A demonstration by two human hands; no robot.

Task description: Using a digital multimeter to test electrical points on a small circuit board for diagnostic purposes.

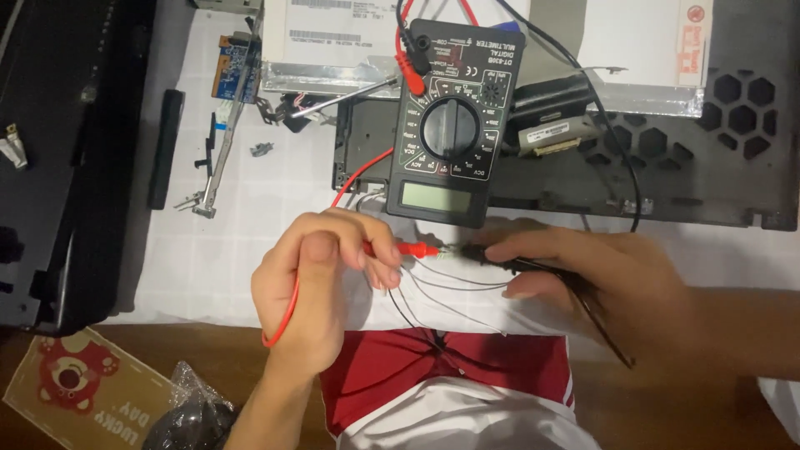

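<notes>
The left hand (321, 279) pinches the red probe (410, 248), fingers closed on its grip, tip pointing right. Above sits the black multimeter (450, 125), both leads plugged in, display (435, 197) unreadable. The right hand (600, 279) closes around the black probe (492, 257). Both tips meet over thin wires (442, 287); probing seems underway, with no reading visible yet.

Multimeter (451, 125) lies centre on worktop (225, 250), partly over laptop base (708, 167). Circuit board (234, 67) far left behind it. Left hand (321, 275) w/ one probe (408, 248), right hand (600, 275) w/ other probe (500, 258), tips meeting just before meter.
</notes>
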